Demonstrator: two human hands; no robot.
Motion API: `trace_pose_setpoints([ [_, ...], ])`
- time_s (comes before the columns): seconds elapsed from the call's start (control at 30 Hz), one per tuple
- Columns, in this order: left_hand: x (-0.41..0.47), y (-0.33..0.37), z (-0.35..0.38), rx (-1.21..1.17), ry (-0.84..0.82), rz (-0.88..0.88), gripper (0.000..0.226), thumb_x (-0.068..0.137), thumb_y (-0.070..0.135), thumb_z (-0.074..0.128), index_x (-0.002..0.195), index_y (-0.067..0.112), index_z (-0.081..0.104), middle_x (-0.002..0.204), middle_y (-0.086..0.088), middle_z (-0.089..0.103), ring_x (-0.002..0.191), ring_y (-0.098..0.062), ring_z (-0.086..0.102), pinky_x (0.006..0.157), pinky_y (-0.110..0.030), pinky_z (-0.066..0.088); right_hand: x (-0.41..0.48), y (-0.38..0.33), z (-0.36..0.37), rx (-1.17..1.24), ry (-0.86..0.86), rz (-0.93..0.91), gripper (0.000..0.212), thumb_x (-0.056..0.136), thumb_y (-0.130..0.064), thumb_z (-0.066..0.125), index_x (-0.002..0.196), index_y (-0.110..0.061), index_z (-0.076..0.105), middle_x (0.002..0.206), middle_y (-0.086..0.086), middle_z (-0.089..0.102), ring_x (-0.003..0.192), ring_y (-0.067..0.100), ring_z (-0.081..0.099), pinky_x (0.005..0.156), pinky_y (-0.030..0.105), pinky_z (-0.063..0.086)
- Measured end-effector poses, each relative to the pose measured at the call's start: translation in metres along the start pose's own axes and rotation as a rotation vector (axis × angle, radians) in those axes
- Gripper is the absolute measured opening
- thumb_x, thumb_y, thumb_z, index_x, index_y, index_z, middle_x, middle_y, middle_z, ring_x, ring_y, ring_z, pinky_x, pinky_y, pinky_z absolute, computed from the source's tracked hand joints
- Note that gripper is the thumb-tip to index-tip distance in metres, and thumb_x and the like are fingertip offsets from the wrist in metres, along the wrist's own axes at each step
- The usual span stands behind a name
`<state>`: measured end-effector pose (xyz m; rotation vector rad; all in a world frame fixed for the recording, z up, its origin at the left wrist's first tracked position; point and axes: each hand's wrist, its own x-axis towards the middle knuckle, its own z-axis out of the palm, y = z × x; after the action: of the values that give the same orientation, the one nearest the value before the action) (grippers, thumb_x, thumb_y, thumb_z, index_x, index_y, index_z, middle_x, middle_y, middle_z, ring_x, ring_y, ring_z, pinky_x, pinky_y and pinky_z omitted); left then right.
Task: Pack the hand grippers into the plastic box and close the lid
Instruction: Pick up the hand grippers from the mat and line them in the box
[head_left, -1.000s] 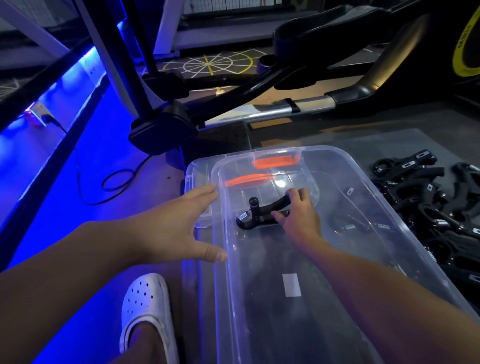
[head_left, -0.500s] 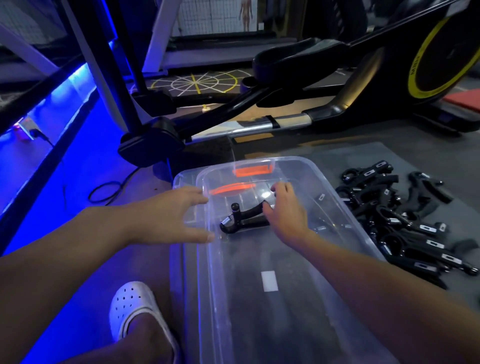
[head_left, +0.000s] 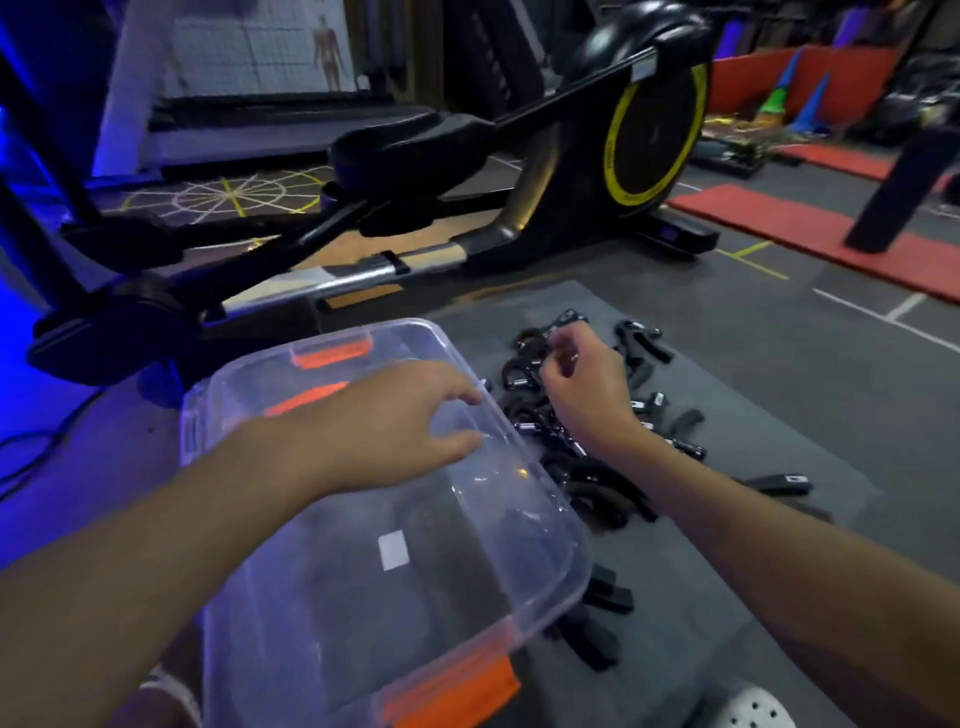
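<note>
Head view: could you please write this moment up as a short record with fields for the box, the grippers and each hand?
box: clear plastic box, orange latches, no lid on it
grippers: black hand grippers piled on the grey mat, right of the box
left: left hand open, spread over the box by its right rim
right: right hand over the pile, fingers curled; grasp unclear
</note>
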<state>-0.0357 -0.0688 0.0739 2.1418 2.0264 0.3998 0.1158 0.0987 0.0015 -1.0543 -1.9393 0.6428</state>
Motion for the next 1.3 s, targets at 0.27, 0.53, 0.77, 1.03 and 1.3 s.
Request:
trace_pose_setpoints([
  [0.27,0.016,0.042,0.054,0.051,-0.099,-0.018,0.075,0.074,0.075,0.033,0.131,0.03,0.052,0.134,0.014,0.048,0.125,-0.009,0.046,0.104,-0.037,0.04,-0.036,0.1,-0.036,-0.111,-0.087,0.178,0.008,0.083,-0.01,0.057,0.086,-0.017,0.057,0.072,-0.002,0.061,0.067,0.018,0.057,0.065,0.038,0.051],
  [0.53,0.02,0.051,0.07,0.172,-0.126,-0.052,0.099,0.062,0.088,0.023,0.14,0.029,0.044,0.147,0.013,0.036,0.136,-0.009,0.03,0.111,-0.032,0.032,-0.063,0.168,-0.032,-0.292,-0.308,0.239,0.022,0.077,-0.03,0.071,0.085,-0.024,0.052,0.088,-0.003,0.052,0.077,0.016,0.051,0.068,0.03,0.041],
  [0.77,0.023,0.05,0.07,0.211,-0.156,-0.046,0.103,0.062,0.089,0.022,0.143,0.029,0.041,0.148,0.014,0.033,0.137,-0.009,0.026,0.111,-0.031,0.029,-0.074,0.183,-0.026,-0.257,-0.343,0.292,0.04,0.076,-0.028,0.077,0.103,-0.016,0.051,0.1,-0.001,0.044,0.083,0.016,0.049,0.081,0.032,0.046],
  [1.03,0.019,0.049,0.07,0.203,-0.187,-0.039,0.102,0.065,0.087,0.015,0.147,0.029,0.032,0.153,0.014,0.024,0.14,-0.007,0.017,0.113,-0.031,0.027,-0.076,0.183,-0.027,-0.172,-0.349,0.362,0.084,0.069,-0.023,0.084,0.138,-0.02,0.036,0.128,0.008,0.041,0.112,0.026,0.052,0.098,0.032,0.044],
  [1.3,0.017,0.046,0.069,0.248,-0.223,-0.022,0.101,0.067,0.085,0.009,0.151,0.03,0.021,0.156,0.013,0.016,0.143,-0.008,0.01,0.114,-0.035,0.029,-0.075,0.187,-0.024,-0.216,-0.36,0.331,0.108,0.063,-0.021,0.088,0.149,-0.015,0.023,0.141,0.008,0.042,0.123,0.024,0.048,0.101,0.031,0.042],
])
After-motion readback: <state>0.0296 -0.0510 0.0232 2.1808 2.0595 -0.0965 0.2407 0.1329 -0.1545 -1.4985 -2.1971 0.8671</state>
